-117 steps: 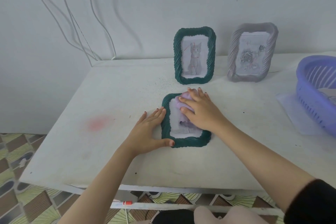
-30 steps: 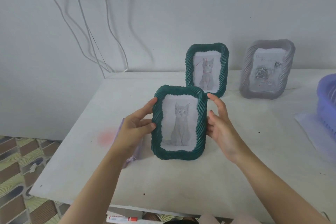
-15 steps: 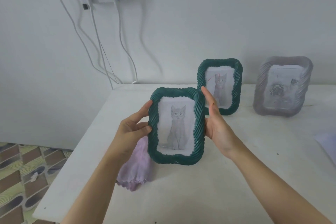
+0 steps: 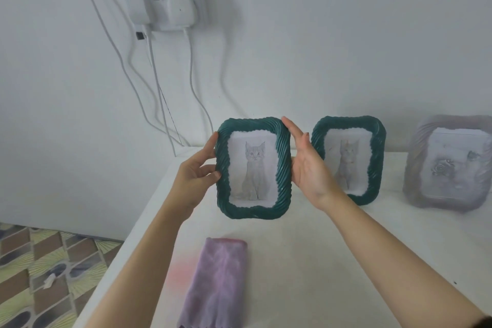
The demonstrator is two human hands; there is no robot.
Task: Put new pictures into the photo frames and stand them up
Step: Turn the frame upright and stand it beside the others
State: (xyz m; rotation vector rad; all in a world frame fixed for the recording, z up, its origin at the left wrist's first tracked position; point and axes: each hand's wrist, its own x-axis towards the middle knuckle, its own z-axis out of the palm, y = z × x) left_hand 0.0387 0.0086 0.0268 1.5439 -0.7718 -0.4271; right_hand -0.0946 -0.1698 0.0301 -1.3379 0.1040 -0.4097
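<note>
While it is held upright between both hands near the middle of the picture, the dark green rope-textured rectangular photo frame (image 4: 253,168) faces the camera and shows a grey sitting-kitten picture (image 4: 252,171) behind its front. The left hand (image 4: 195,176) clasps the frame's left edge, thumb on the front rim and fingers curled behind it. The right hand (image 4: 306,165) presses flat against the right edge, fingers straight and reaching up to the top right corner, palm turned toward the frame. Whether the frame's lower edge touches the white bench (image 4: 306,261) or hangs just above it cannot be told.

Just right of the right hand, and partly hidden by it, a second dark green rope-textured frame (image 4: 372,141) stands upright on the bench near the wall, holding a pale cat picture (image 4: 347,165). Farther right, at the picture's right edge, a grey-lilac ribbed frame (image 4: 450,165) stands upright as well, with a blurred rose drawing (image 4: 452,168) inside it.

Below the held frame, in the lower middle of the picture, a folded lilac microfibre cloth (image 4: 215,282) lies flat on the bench, well apart from both hands. A faint pinkish-red smudge (image 4: 178,273) marks the bench surface beside the cloth's left side.

In the upper left, a white wall socket block with plugs (image 4: 165,5) hangs on the white wall, and white cables (image 4: 191,66) trail down from it toward the bench's back edge. A patterned tile floor (image 4: 40,269) shows at the lower left.
</note>
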